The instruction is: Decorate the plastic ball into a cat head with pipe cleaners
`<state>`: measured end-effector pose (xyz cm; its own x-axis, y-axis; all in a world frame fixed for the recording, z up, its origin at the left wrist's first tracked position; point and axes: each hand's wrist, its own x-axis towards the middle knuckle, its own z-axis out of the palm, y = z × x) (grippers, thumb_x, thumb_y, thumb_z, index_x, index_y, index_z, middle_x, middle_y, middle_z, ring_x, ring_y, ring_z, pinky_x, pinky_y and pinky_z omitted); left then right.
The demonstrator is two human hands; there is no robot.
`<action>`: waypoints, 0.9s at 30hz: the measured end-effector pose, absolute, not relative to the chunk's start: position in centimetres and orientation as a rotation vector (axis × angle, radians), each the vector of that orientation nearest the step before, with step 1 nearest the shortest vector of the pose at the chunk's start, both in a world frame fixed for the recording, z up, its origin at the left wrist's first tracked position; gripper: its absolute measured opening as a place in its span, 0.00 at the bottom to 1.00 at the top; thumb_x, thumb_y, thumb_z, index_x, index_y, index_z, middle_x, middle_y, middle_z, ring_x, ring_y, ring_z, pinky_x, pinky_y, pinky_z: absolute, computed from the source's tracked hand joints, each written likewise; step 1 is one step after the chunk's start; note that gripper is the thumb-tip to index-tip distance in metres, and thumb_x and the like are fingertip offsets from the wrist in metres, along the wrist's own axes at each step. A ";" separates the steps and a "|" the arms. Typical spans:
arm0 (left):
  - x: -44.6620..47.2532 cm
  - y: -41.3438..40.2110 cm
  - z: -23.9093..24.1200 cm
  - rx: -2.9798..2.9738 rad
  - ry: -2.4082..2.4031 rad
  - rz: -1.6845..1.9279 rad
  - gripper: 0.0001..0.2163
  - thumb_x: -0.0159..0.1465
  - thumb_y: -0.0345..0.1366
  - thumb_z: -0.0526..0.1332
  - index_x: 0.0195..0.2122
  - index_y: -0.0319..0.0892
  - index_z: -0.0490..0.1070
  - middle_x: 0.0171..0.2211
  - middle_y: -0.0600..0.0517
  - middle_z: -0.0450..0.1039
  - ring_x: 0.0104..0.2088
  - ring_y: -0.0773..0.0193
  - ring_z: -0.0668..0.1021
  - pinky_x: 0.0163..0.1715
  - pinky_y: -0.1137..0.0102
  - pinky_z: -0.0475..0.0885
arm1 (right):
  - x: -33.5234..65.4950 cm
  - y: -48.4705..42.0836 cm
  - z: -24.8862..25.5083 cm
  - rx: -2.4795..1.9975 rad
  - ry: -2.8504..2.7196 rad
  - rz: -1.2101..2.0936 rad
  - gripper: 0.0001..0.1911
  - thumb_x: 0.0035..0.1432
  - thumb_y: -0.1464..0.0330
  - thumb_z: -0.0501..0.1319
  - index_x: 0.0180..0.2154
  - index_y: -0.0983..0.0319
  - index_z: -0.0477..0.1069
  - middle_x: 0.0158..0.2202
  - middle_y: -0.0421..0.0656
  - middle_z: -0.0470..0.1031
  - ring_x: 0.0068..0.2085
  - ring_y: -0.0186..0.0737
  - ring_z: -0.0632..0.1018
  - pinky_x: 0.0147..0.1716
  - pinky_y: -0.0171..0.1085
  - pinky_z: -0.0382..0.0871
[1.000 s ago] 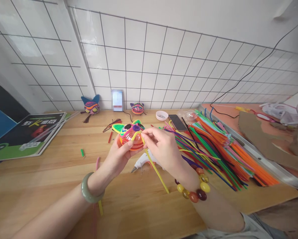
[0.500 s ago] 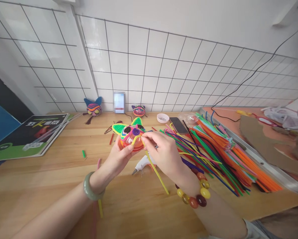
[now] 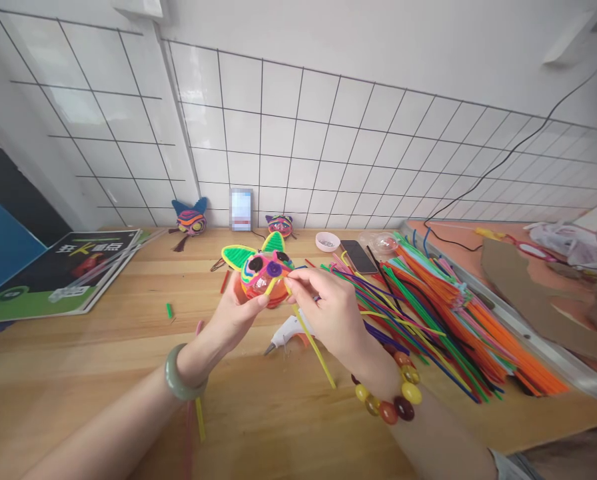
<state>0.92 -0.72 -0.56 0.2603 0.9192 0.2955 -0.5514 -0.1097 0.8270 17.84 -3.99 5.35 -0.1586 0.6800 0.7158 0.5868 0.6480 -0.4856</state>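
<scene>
My left hand (image 3: pixel 236 310) is closed round a colourful animal head (image 3: pixel 264 272) with green ears edged in yellow, dark eyes and a purple nose. Its thumb presses near a yellow strand on the lower face. Pinched in the fingers of my right hand (image 3: pixel 328 303) is a yellow pipe cleaner (image 3: pixel 314 350), one end at the face just below the nose, the other hanging down toward me. Behind the right fingers a white glue gun (image 3: pixel 286 331) lies on the table, partly covered by the hand.
Many coloured pipe cleaners (image 3: pixel 443 320) spread over the right side. Behind them lie a dark phone (image 3: pixel 358 257) and a pink bowl (image 3: pixel 327 241). Two finished heads, one blue-eared (image 3: pixel 190 219), lean at the wall beside a lit phone (image 3: pixel 241 209). A book (image 3: pixel 78 267) lies left; cut cardboard (image 3: pixel 523 280) lies right.
The head's ears now tilt slightly more to the left, and the yellow strand on the face sits straighter. Both hands keep their hold. The camera view has shifted slightly.
</scene>
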 end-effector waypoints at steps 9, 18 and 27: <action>0.6 -0.7 -0.1 1.094 0.466 1.297 0.22 0.56 0.39 0.73 0.49 0.46 0.69 0.49 0.47 0.76 0.47 0.55 0.78 0.46 0.62 0.75 | 17.8 -4.0 5.4 -1.005 -1.839 0.120 0.05 0.66 0.72 0.59 0.38 0.62 0.74 0.30 0.43 0.81 0.30 0.38 0.81 0.32 0.37 0.75; 0.7 -0.8 0.2 1.092 0.456 1.300 0.24 0.55 0.37 0.73 0.52 0.46 0.70 0.51 0.47 0.76 0.50 0.54 0.78 0.48 0.63 0.74 | 17.8 -4.0 5.4 -1.005 -1.846 0.123 0.05 0.66 0.72 0.59 0.38 0.60 0.74 0.31 0.43 0.82 0.30 0.38 0.81 0.32 0.36 0.76; 0.7 -0.9 -0.1 1.080 0.466 1.305 0.21 0.57 0.38 0.73 0.50 0.46 0.70 0.50 0.48 0.76 0.50 0.56 0.77 0.49 0.63 0.74 | 17.7 -3.9 5.4 -0.985 -1.851 0.040 0.05 0.65 0.73 0.60 0.37 0.61 0.74 0.31 0.43 0.82 0.30 0.38 0.81 0.31 0.36 0.74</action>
